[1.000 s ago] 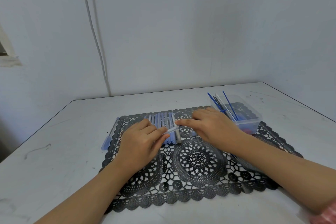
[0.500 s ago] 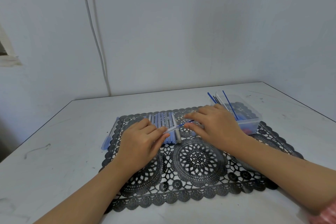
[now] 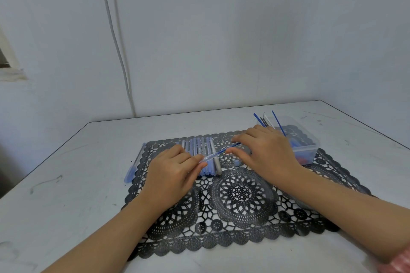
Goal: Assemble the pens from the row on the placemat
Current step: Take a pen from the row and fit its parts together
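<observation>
Head view: left hand (image 3: pixel 170 175) fingers grasp barrel (image 3: pixel 209 157); right hand (image 3: pixel 266 155) fingers pinch blue refill (image 3: pixel 229 148), drawn farther out.

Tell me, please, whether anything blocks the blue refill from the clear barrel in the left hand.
Nothing visible does. The blue refill, pinched by the right hand, runs straight to the open end of the clear barrel in the left hand; the row of pens lies beneath.
</observation>
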Demonstrator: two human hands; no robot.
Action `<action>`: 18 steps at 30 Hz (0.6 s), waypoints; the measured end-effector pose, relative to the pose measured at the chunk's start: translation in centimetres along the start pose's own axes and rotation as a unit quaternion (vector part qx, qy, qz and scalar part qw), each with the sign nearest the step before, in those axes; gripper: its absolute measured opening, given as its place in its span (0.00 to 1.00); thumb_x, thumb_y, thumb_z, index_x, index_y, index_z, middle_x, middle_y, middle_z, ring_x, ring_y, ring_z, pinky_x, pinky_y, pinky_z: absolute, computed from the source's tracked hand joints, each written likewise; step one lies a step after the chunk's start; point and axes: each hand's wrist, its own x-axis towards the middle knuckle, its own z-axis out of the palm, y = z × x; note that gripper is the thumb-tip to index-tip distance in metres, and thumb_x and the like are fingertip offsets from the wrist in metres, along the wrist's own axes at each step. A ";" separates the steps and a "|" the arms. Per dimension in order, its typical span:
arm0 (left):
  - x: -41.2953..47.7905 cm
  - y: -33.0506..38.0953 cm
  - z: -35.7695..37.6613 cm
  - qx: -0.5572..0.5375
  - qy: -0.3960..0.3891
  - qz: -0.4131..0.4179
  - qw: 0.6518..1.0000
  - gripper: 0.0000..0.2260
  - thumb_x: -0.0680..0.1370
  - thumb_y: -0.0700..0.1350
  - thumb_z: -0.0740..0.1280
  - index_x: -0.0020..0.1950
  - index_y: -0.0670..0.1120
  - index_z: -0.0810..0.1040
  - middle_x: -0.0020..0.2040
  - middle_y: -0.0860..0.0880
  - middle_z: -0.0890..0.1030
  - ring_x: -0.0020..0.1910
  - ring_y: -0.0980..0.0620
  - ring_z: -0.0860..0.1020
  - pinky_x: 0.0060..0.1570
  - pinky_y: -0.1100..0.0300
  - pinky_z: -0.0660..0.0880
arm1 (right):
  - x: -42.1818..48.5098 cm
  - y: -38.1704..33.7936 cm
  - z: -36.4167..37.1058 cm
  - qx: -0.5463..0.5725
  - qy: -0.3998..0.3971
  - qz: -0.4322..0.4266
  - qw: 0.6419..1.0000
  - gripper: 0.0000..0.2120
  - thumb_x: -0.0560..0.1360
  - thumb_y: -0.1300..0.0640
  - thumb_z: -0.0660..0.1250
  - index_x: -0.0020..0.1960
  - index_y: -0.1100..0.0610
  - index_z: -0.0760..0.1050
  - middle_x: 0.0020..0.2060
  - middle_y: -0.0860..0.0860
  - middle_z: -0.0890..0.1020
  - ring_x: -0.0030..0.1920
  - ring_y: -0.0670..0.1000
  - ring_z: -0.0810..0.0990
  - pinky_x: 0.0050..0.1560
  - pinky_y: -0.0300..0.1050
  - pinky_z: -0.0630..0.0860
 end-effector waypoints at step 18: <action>0.0 0.1 0.0 0.006 -0.004 0.008 1.000 0.12 0.78 0.50 0.64 0.47 0.44 0.85 0.33 0.53 0.81 0.33 0.52 0.75 0.29 0.60 0.73 | -0.5 -0.4 0.6 0.123 -0.055 -0.073 0.988 0.08 0.69 0.63 0.71 0.48 0.60 0.82 0.42 0.55 0.80 0.43 0.52 0.78 0.36 0.47 0.80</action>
